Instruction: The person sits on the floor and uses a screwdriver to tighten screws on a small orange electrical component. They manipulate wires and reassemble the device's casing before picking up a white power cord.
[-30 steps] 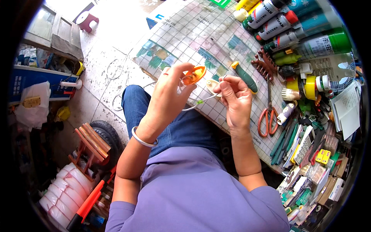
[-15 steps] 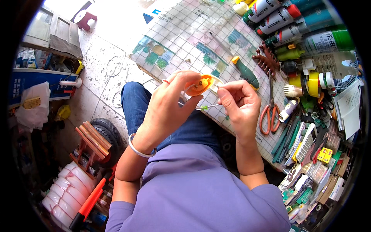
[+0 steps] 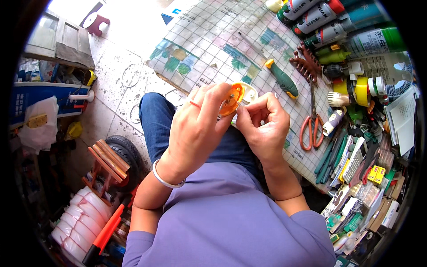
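My left hand is closed round an orange rounded plastic housing, holding it tilted with its hollow inside showing. Small dark and metal parts sit in the hollow. Just behind the housing a cream-white plastic piece shows; I cannot tell whether it is joined on. My right hand, thumb and forefinger pinched together, is at the housing's right edge. A thin pale wire end pokes from that pinch toward the hollow. Its other end is hidden by the fingers.
On the gridded tabletop lie a green-handled screwdriver, orange-handled pliers and a small screw. Spray cans and heaped tools crowd the right. At lower left stand a plastic-wrapped roll and a wheel.
My right hand has moved left and slightly down, closer to the housing. The stretch of wire with a green bit below the hands is now out of sight. The housing has turned slightly.
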